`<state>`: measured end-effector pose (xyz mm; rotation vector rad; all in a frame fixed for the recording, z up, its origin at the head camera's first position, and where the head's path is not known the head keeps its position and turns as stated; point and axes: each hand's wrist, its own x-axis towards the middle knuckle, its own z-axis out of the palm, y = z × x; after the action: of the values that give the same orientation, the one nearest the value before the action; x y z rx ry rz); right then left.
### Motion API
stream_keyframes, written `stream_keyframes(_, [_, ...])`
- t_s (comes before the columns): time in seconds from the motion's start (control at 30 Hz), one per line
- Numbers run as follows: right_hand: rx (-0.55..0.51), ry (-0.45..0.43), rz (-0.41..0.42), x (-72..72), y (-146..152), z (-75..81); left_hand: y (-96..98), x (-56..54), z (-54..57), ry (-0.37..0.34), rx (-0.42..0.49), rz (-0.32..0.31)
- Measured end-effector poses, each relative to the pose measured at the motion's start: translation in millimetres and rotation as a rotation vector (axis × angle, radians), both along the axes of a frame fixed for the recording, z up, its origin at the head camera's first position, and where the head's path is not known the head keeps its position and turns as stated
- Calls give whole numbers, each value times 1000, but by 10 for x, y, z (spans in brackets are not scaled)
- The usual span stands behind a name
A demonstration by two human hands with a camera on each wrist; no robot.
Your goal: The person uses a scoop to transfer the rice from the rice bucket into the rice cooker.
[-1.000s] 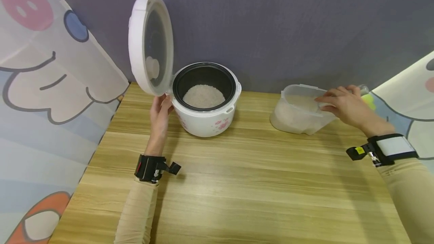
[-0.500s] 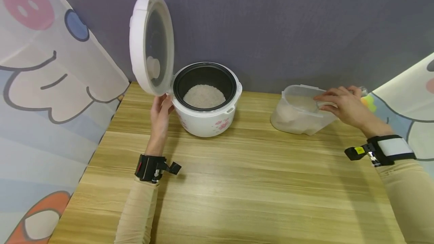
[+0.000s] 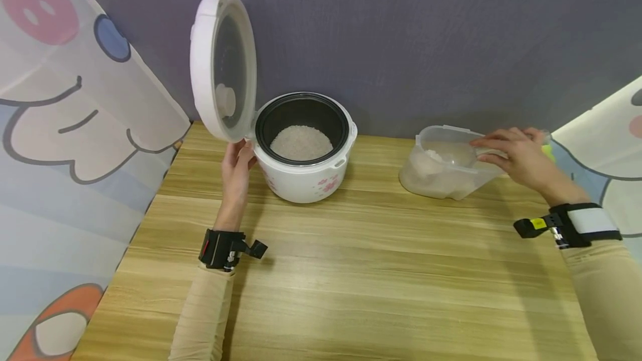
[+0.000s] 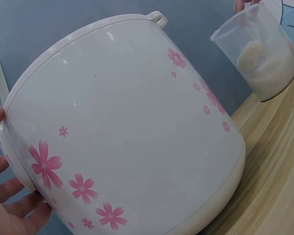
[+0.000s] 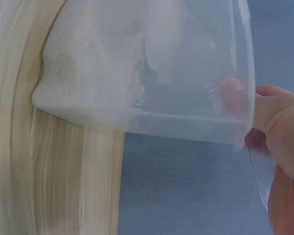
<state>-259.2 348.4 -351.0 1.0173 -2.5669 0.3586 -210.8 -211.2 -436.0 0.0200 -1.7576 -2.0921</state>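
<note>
A white rice cooker (image 3: 303,185) with pink flowers stands with its lid (image 3: 220,66) raised; rice (image 3: 301,142) covers the bottom of its black inner pot (image 3: 301,106). My left hand (image 3: 236,174) grips the cooker's left side by the hinge, fingertips (image 4: 36,215) against the white body in the left wrist view. On the right stands a translucent rice bin (image 3: 421,180). My right hand (image 3: 516,157), at its right rim, pinches a clear plastic scoop (image 3: 463,155) that reaches down inside. A rice mound (image 4: 252,56) shows through the bin wall; the hand partly hides the scoop.
The wooden table (image 3: 351,272) meets a grey-blue wall (image 3: 381,43) right behind the cooker and bin. Cartoon-printed curtains (image 3: 65,155) hang at both sides. The raised lid stands high over my left hand.
My right hand has shifted slightly rightward with the scoop, and a rice mound now shows at the middle of the bin. My left hand and the cooker have stayed put.
</note>
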Motion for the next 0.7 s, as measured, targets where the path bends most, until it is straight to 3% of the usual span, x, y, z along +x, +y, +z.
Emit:
stream_keyframes(0.4, [-35,-73,-109,108,132,45,-1,10,2,-2,1,-12])
stream_keyframes(0.7, [-127,-70,-110,127,200,1,6,-1,3,-1,11,-11])
